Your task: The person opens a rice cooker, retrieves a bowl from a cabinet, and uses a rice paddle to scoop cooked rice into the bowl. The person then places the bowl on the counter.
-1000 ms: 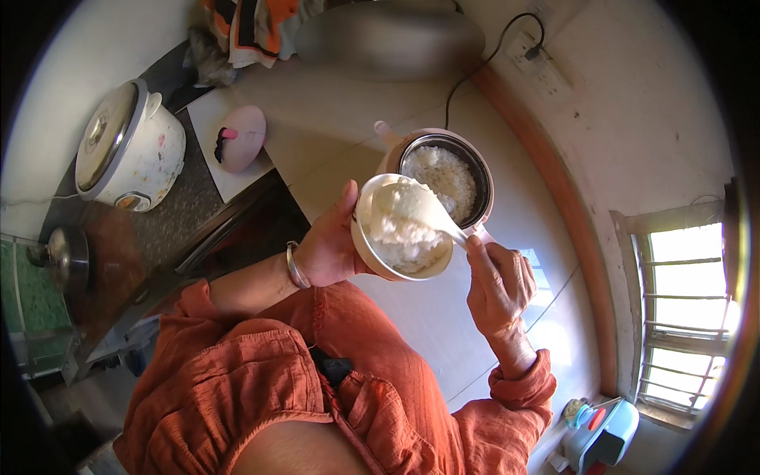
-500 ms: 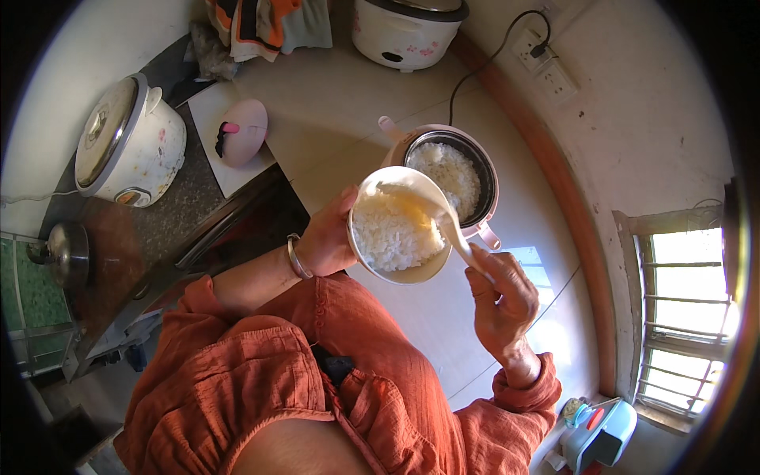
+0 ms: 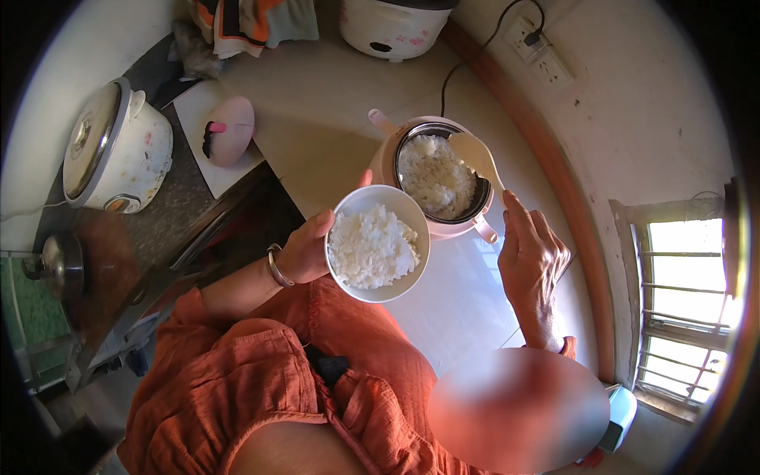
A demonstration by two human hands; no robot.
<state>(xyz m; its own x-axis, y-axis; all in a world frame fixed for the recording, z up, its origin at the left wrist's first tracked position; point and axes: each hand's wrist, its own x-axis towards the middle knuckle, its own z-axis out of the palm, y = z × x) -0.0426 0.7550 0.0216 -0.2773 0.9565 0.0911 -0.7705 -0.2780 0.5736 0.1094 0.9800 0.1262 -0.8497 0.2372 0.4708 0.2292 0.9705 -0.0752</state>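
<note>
My left hand (image 3: 307,252) grips a white bowl (image 3: 420,244) by its left side, thumb at the rim. Cooked rice (image 3: 370,249) fills much of the bowl. My right hand (image 3: 534,252) is closed round the handle of a cream rice paddle (image 3: 476,155). The paddle's blade dips into a small pink rice cooker (image 3: 386,156), at the right of its inner pot. More cooked rice (image 3: 434,176) lies in that pot. The cooker stands just beyond the bowl, its lid off.
A white rice cooker (image 3: 131,154) sits on the dark counter at left, near a pink lid (image 3: 230,131) and a metal pot (image 3: 62,265). Another white cooker (image 3: 393,28) stands at the back. A cord runs to the wall socket (image 3: 538,51). At right is a barred window (image 3: 685,293).
The paddle has gone from over the bowl into the cooker's pot, with my right hand moving up and right. The bowl has shifted slightly down and left, away from the cooker.
</note>
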